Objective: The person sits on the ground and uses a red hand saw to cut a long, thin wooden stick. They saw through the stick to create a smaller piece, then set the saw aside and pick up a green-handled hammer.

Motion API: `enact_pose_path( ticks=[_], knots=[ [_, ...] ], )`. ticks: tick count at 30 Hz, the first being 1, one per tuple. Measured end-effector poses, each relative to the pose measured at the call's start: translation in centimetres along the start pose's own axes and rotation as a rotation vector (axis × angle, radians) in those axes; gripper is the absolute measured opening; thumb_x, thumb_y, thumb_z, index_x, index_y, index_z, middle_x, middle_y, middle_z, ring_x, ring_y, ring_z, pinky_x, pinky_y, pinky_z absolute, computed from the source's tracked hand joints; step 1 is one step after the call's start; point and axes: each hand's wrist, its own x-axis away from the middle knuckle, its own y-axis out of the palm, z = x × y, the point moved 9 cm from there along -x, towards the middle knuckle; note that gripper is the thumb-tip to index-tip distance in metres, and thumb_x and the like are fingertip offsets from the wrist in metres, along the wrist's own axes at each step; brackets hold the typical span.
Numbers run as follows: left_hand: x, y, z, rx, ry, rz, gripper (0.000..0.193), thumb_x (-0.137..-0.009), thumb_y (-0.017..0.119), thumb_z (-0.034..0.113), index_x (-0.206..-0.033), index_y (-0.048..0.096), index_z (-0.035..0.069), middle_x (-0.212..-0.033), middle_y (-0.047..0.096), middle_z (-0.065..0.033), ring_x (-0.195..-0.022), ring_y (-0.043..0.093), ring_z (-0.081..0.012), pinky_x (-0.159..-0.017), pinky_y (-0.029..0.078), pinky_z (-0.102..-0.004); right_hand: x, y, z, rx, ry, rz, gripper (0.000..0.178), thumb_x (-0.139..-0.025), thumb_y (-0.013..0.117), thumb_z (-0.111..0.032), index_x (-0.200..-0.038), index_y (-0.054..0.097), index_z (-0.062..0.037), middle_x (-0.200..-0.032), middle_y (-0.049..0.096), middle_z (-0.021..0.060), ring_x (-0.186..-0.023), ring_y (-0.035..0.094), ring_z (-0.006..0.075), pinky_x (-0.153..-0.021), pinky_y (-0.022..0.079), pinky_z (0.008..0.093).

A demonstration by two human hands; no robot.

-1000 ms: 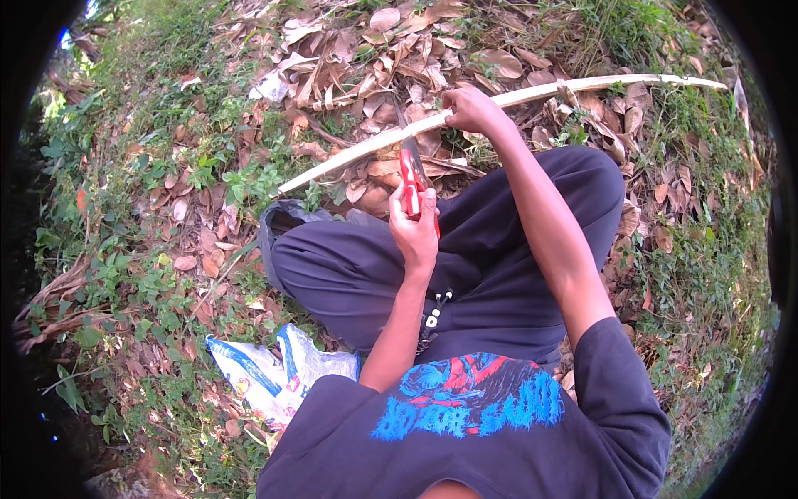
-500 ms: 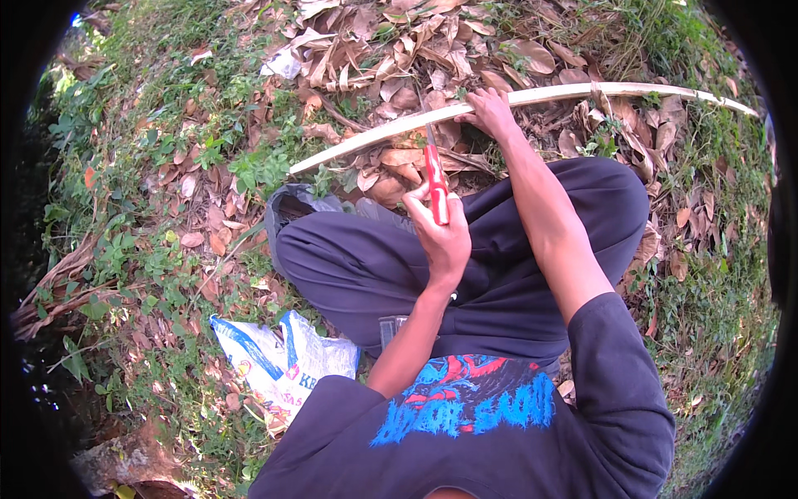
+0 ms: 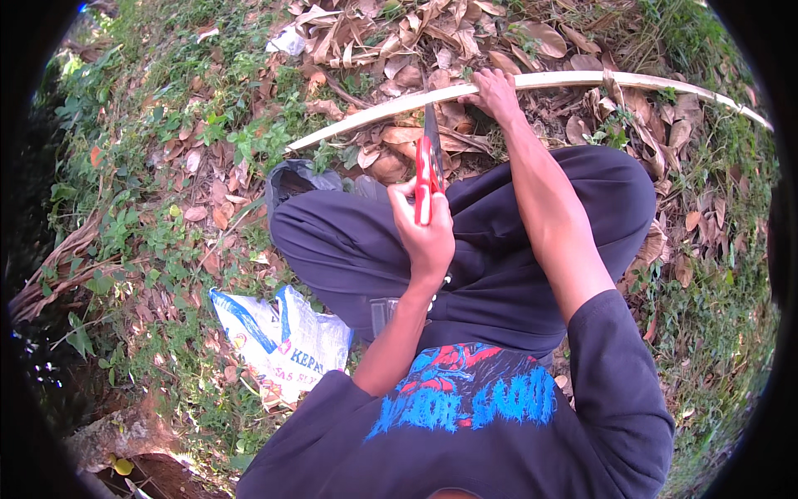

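Observation:
My left hand is closed round the red handle of a hand saw. The dark saw blade points away from me and crosses a long, pale strip of wood, with the blade's tip showing faintly beyond it. My right hand grips the same strip just right of the blade, fingers over its far edge. The strip lies across in front of my folded legs, its ends reaching out to the left and right. Whether the blade has cut into the wood I cannot tell.
A crumpled white and blue plastic sack lies on the grass at my left. Dry brown leaves cover the ground beyond the strip. Twigs are at the far left, and a piece of bark or log is at lower left.
My left hand has drawn the saw back toward me, so more blade shows on the near side of the strip. My right hand keeps its hold. The whole view has shifted slightly.

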Motion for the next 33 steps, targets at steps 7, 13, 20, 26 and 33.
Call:
enact_pose_path(
  ticks=[7, 13, 20, 26, 33],
  knots=[
    [4.0, -0.9, -0.4, 0.04, -0.028, -0.041, 0.025, -0.087, 0.055, -0.007, -0.107, 0.04, 0.001, -0.093, 0.056, -0.0132, -0.071, 0.056, -0.012, -0.062, 0.048, -0.0261, 0.1, 0.9, 0.5, 0.005, 0.012, 0.012, 0.068, -0.071, 0.068, -0.069, -0.109, 0.063, -0.0128, -0.106, 0.062, 0.0042, -0.106, 0.056, 0.0267, -0.089, 0.04, 0.049],
    [3.0, -0.8, -0.9, 0.093, -0.01, -0.04, 0.024, -0.088, 0.054, -0.008, -0.104, 0.04, 0.002, -0.093, 0.057, -0.0111, -0.066, 0.057, -0.0098, -0.055, 0.047, -0.0237, -0.1, 0.4, 0.0, -0.005, -0.016, 0.06, 0.064, -0.071, 0.069, -0.068, -0.104, 0.063, -0.0129, -0.103, 0.062, 0.0036, -0.103, 0.056, 0.0267, -0.089, 0.039, 0.0469],
    [0.8, -0.7, -1.8, 0.123, -0.021, -0.008, 0.023, -0.09, 0.056, -0.004, -0.107, 0.041, 0.003, -0.08, 0.056, -0.008, -0.052, 0.05, -0.0072, -0.045, 0.04, -0.0233, 0.5, 0.0, -0.5, -0.054, 0.002, 0.031, 0.061, -0.069, 0.071, -0.066, -0.099, 0.062, -0.0131, -0.097, 0.062, 0.0029, -0.099, 0.056, 0.0255, -0.086, 0.037, 0.0451],
    [-2.8, 1.3, -1.3, 0.155, -0.034, 0.018, 0.024, -0.09, 0.055, -0.004, -0.107, 0.041, 0.002, -0.08, 0.054, -0.007, -0.054, 0.051, -0.0091, -0.048, 0.043, -0.0255, 0.2, 0.0, -0.1, -0.064, 0.028, 0.042, 0.061, -0.067, 0.074, -0.065, -0.098, 0.063, -0.0129, -0.099, 0.063, 0.0034, -0.1, 0.056, 0.0256, -0.088, 0.037, 0.0454],
    [-2.3, 0.0, -1.9, 0.096, 0.027, 0.018, 0.023, -0.09, 0.054, -0.004, -0.106, 0.04, 0.004, -0.086, 0.056, -0.0095, -0.058, 0.053, -0.0075, -0.048, 0.042, -0.0229, -0.1, -0.5, -0.2, -0.088, 0.019, 0.094, 0.054, -0.07, 0.075, -0.059, -0.096, 0.063, -0.0133, -0.095, 0.061, 0.0017, -0.097, 0.056, 0.025, -0.084, 0.036, 0.0445]
  ],
)
